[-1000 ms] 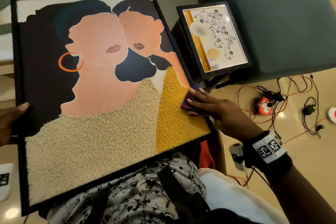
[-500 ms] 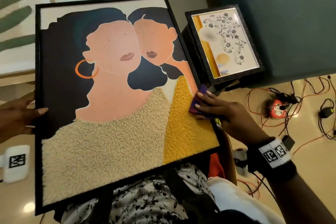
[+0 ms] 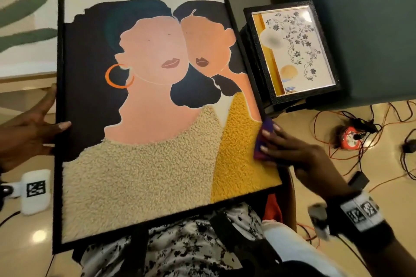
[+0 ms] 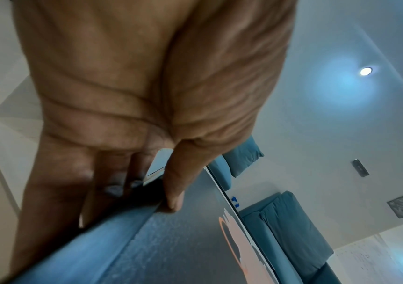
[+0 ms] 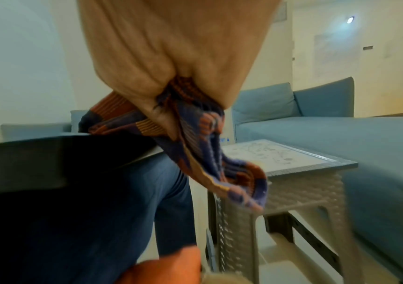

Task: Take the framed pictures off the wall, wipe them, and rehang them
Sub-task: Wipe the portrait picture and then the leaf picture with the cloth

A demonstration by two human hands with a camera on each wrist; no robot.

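Here, a large framed picture (image 3: pixel 144 119) is held tilted across the person's lap. It has a thin black frame and shows two stylised figures with dark hair, an orange hoop earring, and tufted cream and mustard garments. Its left edge is grasped by the left hand (image 3: pixel 29 137), thumb on the front and fingers behind. A purple patterned cloth (image 3: pixel 264 139) is pressed against the right frame edge by the right hand (image 3: pixel 292 153), whose fingers are curled around it. A smaller framed floral picture (image 3: pixel 292 51) lies on a black side table (image 3: pixel 267 108) beside a blue sofa (image 3: pixel 360 29).
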